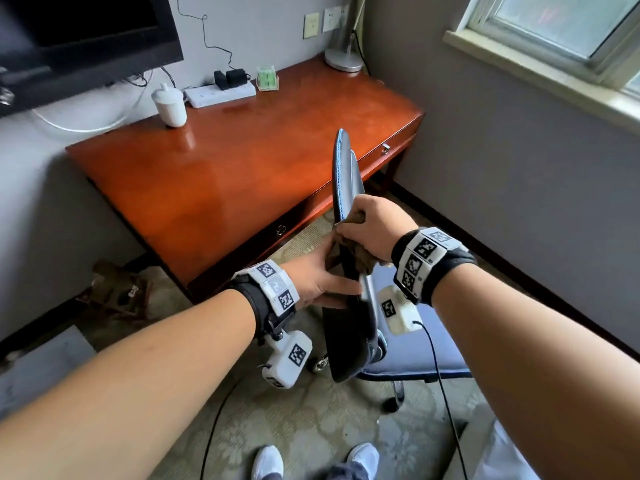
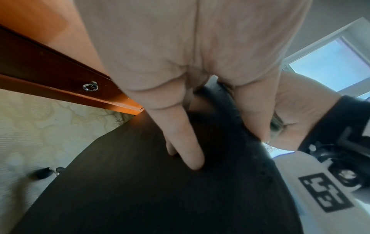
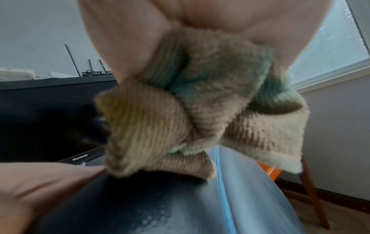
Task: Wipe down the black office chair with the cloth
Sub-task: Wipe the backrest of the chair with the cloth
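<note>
The black office chair's backrest (image 1: 346,188) stands edge-on in front of me, with blue stitching along its rim. My left hand (image 1: 318,278) grips its lower edge, fingers (image 2: 186,142) flat on the black rear face (image 2: 160,190) and thumb on the other side. My right hand (image 1: 374,230) holds a bunched beige-brown cloth (image 1: 363,258) just above the left hand. In the right wrist view the cloth (image 3: 200,102) sits folded over the rim of the backrest (image 3: 160,205), right beside the left hand (image 3: 40,182).
A red-brown wooden desk (image 1: 242,161) stands just beyond the chair, with a white lidded cup (image 1: 169,105), a power strip (image 1: 221,93) and a lamp base (image 1: 343,58) on it. The chair's blue seat (image 1: 426,344) and a caster (image 1: 393,403) are below. Grey walls and a window (image 1: 571,26) lie to the right.
</note>
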`<action>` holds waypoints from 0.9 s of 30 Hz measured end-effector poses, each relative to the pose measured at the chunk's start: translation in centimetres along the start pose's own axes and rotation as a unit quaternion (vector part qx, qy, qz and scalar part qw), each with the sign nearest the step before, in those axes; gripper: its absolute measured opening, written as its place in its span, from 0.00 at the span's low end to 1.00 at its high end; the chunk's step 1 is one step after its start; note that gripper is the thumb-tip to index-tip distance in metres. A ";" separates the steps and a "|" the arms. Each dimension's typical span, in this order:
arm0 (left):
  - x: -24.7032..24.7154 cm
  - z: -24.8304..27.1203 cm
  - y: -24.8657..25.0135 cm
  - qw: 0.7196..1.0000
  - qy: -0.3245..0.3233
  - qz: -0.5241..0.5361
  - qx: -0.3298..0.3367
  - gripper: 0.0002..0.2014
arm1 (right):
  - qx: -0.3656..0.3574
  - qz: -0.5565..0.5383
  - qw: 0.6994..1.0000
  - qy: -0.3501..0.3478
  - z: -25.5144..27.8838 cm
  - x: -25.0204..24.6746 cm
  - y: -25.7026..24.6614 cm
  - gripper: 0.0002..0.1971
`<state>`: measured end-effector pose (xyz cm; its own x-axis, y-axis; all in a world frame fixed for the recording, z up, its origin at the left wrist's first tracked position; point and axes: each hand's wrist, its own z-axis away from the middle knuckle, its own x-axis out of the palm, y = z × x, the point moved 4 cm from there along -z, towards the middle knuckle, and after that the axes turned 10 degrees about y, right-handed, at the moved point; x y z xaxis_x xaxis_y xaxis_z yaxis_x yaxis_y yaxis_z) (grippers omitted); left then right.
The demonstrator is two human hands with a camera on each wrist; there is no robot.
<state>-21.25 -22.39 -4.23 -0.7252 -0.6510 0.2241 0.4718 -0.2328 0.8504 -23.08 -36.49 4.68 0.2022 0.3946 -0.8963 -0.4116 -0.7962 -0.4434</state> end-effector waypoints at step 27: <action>-0.7 -0.7 0.5 0.997 -0.008 -0.065 -0.035 0.52 | 0.157 -0.303 0.939 0.031 3.7 -1.3 5.7 0.16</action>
<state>-20.19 -22.52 -4.28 -0.7897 -0.6010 0.1228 0.4078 -0.3648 0.8370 -28.99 -39.85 3.36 0.5311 0.6970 -0.4817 -0.4443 -0.2550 -0.8588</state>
